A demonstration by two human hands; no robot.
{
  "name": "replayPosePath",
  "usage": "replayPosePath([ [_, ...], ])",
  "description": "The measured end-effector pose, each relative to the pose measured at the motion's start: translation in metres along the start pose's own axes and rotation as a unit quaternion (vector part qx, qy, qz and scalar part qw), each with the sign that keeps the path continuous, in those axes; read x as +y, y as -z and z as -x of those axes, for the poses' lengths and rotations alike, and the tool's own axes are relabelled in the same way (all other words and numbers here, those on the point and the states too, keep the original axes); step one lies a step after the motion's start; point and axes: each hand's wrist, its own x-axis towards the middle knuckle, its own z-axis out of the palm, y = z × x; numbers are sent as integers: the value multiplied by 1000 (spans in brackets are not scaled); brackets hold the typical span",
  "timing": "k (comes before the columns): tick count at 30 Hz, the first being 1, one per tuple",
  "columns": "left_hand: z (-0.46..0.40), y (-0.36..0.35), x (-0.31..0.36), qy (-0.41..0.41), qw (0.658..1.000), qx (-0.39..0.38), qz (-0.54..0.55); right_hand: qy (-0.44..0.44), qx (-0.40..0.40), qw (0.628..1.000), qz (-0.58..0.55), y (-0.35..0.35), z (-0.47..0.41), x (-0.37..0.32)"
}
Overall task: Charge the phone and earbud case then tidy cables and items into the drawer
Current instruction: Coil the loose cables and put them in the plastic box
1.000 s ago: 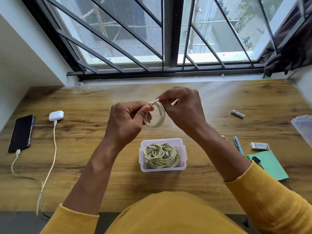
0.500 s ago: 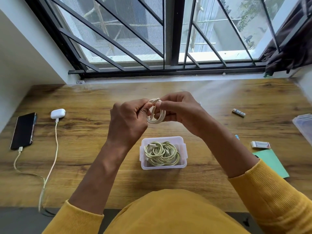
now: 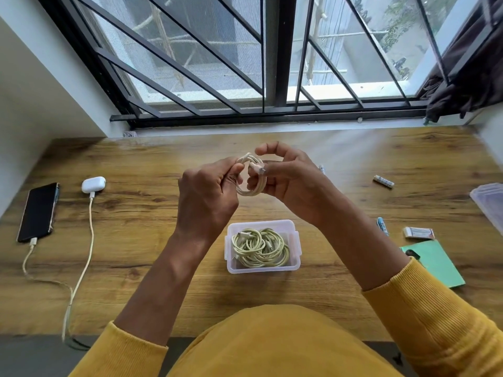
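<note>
Looks like a home study corner: wooden table (image 3: 381, 148) pushed against a barred window (image 3: 272, 63), dark curtain (image 3: 468, 77) at the window's right, eraser (image 3: 418, 232) and green notepad (image 3: 438, 265) below it on the table.

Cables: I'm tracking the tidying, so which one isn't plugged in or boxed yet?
The white coiled cable held in both hands, above the clear box.

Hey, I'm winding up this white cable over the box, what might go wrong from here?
The coiled white cable is held in mid-air by the left hand and right hand, with its plug end loose; the loops may spring open. The clear box already holds green cables, so another coil may tangle with them.
</note>
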Motion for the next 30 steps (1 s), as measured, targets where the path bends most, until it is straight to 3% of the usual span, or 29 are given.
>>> replayPosePath([
  [5, 1, 1, 0, -15, 1000, -4, 3, -28, -26, 999, 19, 0, -3, -6],
  [14, -6, 6, -4, -30, 999, -27, 14, -1, 27, 981, 190, 2, -6, -11],
  [22, -6, 7, -5, -41, 999, -28, 1, 15, 16, 976, 217, 1, -3, -14],
  [27, -6, 6, -11, 2, 998, -53, 34, 44, 33, 972, 228, 4, -3, -12],
  [30, -6, 3, -16, 68, 987, -96, 112, 46, 34, 973, 224, 6, -3, -11],
])
